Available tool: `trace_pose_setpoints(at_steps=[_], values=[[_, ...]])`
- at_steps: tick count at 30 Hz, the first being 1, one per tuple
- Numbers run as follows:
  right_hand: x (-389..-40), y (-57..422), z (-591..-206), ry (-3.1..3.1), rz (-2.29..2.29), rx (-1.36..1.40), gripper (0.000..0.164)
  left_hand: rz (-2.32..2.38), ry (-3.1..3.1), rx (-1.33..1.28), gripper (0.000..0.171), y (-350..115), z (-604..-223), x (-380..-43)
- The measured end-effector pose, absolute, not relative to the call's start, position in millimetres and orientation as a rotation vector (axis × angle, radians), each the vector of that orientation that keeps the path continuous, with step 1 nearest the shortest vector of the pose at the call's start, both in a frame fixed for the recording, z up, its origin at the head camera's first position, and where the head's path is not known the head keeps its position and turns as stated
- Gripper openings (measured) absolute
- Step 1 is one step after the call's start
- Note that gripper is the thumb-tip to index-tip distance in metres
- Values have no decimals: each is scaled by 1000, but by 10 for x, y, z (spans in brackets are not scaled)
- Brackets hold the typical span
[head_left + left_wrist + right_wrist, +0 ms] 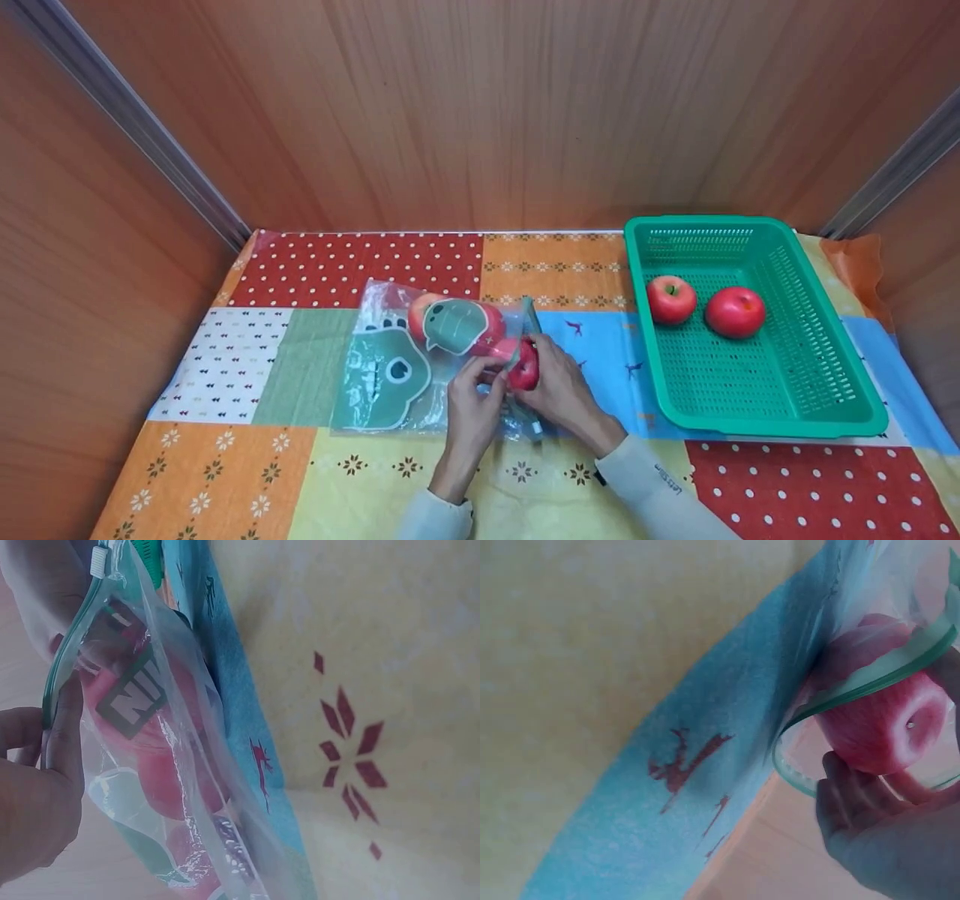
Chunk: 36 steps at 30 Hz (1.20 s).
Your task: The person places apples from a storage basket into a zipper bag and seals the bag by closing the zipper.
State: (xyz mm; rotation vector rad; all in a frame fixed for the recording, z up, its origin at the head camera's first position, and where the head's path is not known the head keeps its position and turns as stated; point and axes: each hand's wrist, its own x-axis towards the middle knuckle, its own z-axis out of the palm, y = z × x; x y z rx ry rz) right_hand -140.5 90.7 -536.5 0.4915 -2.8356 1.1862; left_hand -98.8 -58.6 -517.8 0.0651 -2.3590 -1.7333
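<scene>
A clear zip bag (442, 409) with green printed shapes lies on the cloth, red apples (491, 324) showing through its far part. At its right-hand mouth, my left hand (472, 409) pinches the green-edged rim between thumb and fingers. My right hand (564, 394) holds a red apple (524, 369) in the bag's opening. In the right wrist view, the green zip edge (870, 684) crosses over this apple, and fingers of the right hand (892, 840) curl beneath it. A white slider (98, 562) sits on the zip edge in the left wrist view.
A green plastic basket (772, 430) stands to the right with two apples inside, one at its left wall (670, 300) and one nearer the middle (736, 312). A patchwork cloth (225, 480) covers the table. Wooden panels (480, 112) rise behind and at both sides.
</scene>
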Motion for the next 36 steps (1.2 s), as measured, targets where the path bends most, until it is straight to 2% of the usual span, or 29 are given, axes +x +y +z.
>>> trace_pose_setpoints(at_steps=[6,13,18,26,33,36], values=[[-1432,926,-5382,-2784,1171,640,74,-1735,-2343,50,20,-599,-5185,-985],[-1488,921,-5400,-2743,1256,766,73,-1750,-2315,36,21,-619,-5194,-982],[-1466,918,-5417,-2731,1290,772,81,-1763,-2296,37,22,-621,-5207,-972],[-1441,953,-5402,-2727,1362,799,68,-1802,-2265,25,22,-607,-5198,-975],[-1415,991,-5379,-2768,1474,752,72,-1851,-2256,37,23,-605,-5185,-963],[-1398,1002,-5392,-2783,1466,699,68,-1848,-2254,39,24,-609,-5190,-948]])
